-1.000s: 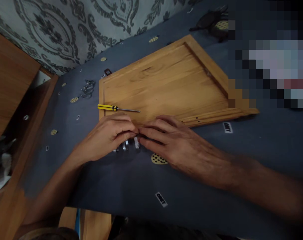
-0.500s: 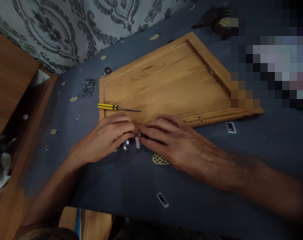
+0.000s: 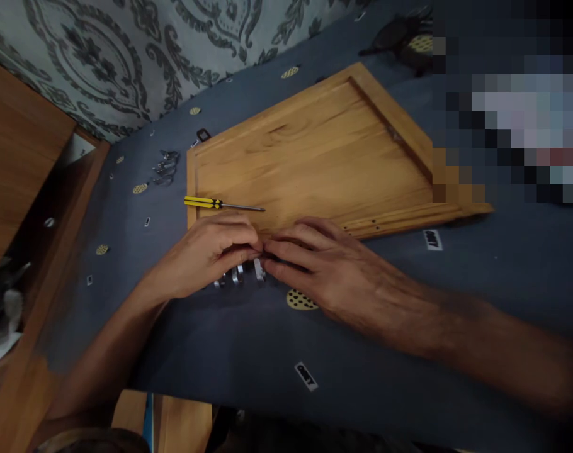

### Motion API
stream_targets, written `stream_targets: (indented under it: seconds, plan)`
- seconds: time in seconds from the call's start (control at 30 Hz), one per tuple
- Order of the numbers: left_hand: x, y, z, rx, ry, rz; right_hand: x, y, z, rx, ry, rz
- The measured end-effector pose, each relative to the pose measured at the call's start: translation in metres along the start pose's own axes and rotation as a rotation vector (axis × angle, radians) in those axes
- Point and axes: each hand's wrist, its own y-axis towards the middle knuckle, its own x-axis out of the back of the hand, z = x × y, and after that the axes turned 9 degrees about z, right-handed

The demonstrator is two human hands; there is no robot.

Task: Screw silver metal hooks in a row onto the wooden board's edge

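Note:
A wooden board (image 3: 315,154) with a raised rim lies on the blue cloth. Several silvery metal hooks (image 3: 238,273) stick out from its near edge. My left hand (image 3: 206,255) is closed in a pinch at that edge, and whatever sits between thumb and forefinger is too small to make out. Right against it, the fingertips of my right hand (image 3: 324,264) press together around the top of the rightmost metal hook (image 3: 259,269), which they partly cover. A screwdriver (image 3: 223,204) with a yellow and black handle rests on the board just beyond my left hand.
A pile of loose metal hooks (image 3: 166,167) lies left of the board. Small dark holes (image 3: 374,224) show in the near rim to the right. A dark object (image 3: 395,41) sits at the far right. A wooden cabinet (image 3: 22,170) borders the left, and a patterned wall (image 3: 126,56) the back.
My left fingertips have shifted slightly right, closer to my right fingertips, and now cover the hook's top. The board, screwdriver and loose hooks stay put, apart from a small camera shift.

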Motion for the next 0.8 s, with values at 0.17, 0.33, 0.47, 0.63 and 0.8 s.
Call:
stream_targets:
  seconds: [0.17,0.33,0.47,0.63,0.8]
  plan:
    - [0.0014,0.0018,-0.0012,-0.036,-0.014,-0.003,0.0015,0.0007,-0.0003,0.007,0.012,0.018]
    - [0.0012,0.0016,-0.0002,0.000,-0.024,0.006,0.0018,0.0000,-0.0008,0.017,0.025,0.009]
    - [0.0003,0.0011,0.0005,0.025,-0.031,-0.026,0.0014,-0.0003,-0.0007,0.014,0.033,0.011]
    - [0.0012,0.0019,-0.0002,-0.008,-0.027,-0.026,0.0020,0.0003,-0.0005,0.011,0.042,0.029]
    - [0.0011,0.0016,0.0001,-0.009,-0.022,-0.036,0.0029,-0.0001,-0.0002,0.006,0.027,0.041]
